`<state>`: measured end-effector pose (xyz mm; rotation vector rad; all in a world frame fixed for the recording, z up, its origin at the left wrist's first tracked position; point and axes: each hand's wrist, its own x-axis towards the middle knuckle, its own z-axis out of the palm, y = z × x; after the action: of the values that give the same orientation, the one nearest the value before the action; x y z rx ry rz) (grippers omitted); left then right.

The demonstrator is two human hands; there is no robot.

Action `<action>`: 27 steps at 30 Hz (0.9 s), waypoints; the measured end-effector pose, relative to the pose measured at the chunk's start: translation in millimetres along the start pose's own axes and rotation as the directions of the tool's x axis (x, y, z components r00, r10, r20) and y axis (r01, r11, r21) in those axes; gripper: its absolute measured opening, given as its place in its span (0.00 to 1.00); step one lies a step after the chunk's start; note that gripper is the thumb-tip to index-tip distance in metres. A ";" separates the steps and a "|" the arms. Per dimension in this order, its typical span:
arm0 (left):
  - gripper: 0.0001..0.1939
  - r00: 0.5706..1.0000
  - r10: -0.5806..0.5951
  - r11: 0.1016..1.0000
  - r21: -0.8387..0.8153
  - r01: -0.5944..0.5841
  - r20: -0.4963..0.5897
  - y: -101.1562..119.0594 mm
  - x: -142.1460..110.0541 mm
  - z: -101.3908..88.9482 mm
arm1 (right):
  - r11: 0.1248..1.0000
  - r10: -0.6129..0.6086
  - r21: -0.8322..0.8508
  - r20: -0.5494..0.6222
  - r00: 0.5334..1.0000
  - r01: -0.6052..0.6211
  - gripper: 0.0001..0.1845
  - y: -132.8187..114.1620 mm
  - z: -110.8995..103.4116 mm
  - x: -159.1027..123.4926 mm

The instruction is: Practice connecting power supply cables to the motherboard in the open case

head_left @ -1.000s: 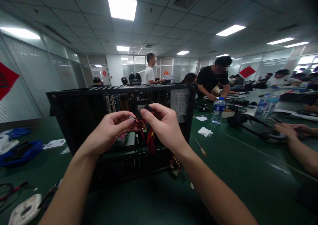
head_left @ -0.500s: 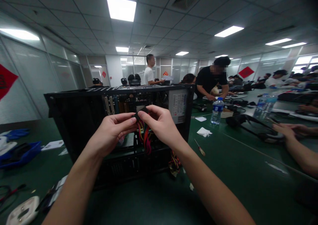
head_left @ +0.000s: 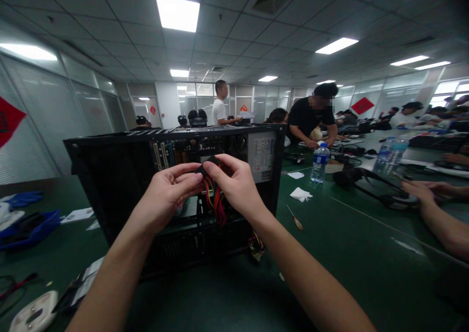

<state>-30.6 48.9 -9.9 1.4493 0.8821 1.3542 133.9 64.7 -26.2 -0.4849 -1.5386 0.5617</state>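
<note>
One black plug (head_left: 202, 170), pinched at its left end by my left hand (head_left: 172, 190) and its right by my right hand (head_left: 234, 179), is up in front of the open case (head_left: 172, 135), coloured wires (head_left: 217, 202) dangling off it. Screwdriver (head_left: 295, 218) is just lying on the table (head_left: 337, 259), near a bottle (head_left: 320, 164).

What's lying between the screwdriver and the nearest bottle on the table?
A crumpled white tissue lies on the table between the screwdriver and the bottle; the head view shows this.
</note>
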 end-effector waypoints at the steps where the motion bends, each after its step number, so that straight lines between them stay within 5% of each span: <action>1: 0.28 1.000 0.003 1.000 0.001 -0.003 0.011 -0.6 0.2 0.2 | 1.000 0.003 0.004 -0.003 1.000 -0.003 0.14 0.5 0.3 0.1; 17: 0.26 0.993 0.003 1.000 0.027 -0.006 0.121 -2.1 0.5 3.7 | 0.972 0.136 0.202 -0.075 0.988 -0.119 0.16 -7.3 6.7 -2.5; 27: 0.24 0.995 0.096 0.987 0.126 -0.098 0.017 1.5 -7.8 17.5 | 0.988 0.113 0.126 -0.163 0.980 -0.093 0.17 0.0 9.6 -2.7</action>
<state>-14.5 38.4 -10.2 1.6134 0.9144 1.3817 124.4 62.4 -28.4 -0.5107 -1.3154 0.6702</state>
